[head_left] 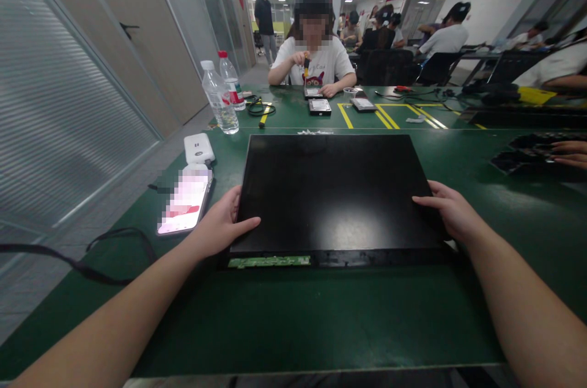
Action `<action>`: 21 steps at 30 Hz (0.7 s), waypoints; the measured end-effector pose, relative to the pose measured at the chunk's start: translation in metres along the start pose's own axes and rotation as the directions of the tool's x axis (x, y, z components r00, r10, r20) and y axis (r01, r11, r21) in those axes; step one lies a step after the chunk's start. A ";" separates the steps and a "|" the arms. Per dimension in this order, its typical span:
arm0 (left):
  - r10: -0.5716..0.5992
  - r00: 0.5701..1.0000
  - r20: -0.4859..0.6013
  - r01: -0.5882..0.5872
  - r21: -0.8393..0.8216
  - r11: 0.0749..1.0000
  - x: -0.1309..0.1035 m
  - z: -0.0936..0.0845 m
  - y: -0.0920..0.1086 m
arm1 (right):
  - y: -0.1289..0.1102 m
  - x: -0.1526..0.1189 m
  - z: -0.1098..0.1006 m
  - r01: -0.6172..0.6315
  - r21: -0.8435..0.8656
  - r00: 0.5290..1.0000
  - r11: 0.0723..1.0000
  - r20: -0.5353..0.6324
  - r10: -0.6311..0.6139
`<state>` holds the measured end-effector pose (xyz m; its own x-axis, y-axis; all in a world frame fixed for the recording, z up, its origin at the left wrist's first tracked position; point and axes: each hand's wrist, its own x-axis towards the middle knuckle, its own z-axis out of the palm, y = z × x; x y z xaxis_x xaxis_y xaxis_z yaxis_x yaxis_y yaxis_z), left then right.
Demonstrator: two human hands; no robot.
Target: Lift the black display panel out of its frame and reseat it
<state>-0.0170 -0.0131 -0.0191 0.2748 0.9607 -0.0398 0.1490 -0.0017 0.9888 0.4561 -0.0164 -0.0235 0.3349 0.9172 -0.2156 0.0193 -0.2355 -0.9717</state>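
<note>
Panel (330, 192), flat, black and glossy, lies face up in the middle of the near part of the green table (321, 327), its long sides running left to right. Along its near edge, toward the left, a narrow green circuit board (269, 261) shows.

The left hand (227, 220) holds the left edge, thumb laid on the dark face and fingers curled over the side, their tips mostly hidden. The right hand (454, 211) grips the right edge in the same way, thumb on top, fingers partly out of sight underneath. Whether the panel rests fully on the tabletop or is slightly raised, I cannot tell.

The step in hand looks like steadying or positioning the panel. Any lift, turn or shift from here would call for both hands moving evenly, with light thumb pressure on the face and care for the exposed board.

To the left lie a lit phone (190, 198) and, just beyond it, a white device (199, 148); farther off stand two plastic bottles (220, 101). Small white scraps (316, 132) lie just past the panel's far edge. Across the table, a co-worker holds a screwdriver (306, 67) over a drive, with another drive (320, 107) nearer. At far right, another person's hand (571, 153) touches a dark object (527, 153).
</note>
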 end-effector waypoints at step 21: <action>-0.064 0.993 -0.097 0.057 -0.073 0.996 -0.004 0.005 0.014 | -0.005 -0.006 0.001 0.007 -0.023 0.999 1.000 0.033 -0.006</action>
<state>-0.0115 -0.0184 -0.0058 0.1715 0.9812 -0.0890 0.0942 0.0735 0.9928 0.4529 -0.0200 -0.0179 0.3031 0.9289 -0.2126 0.0431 -0.2363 -0.9707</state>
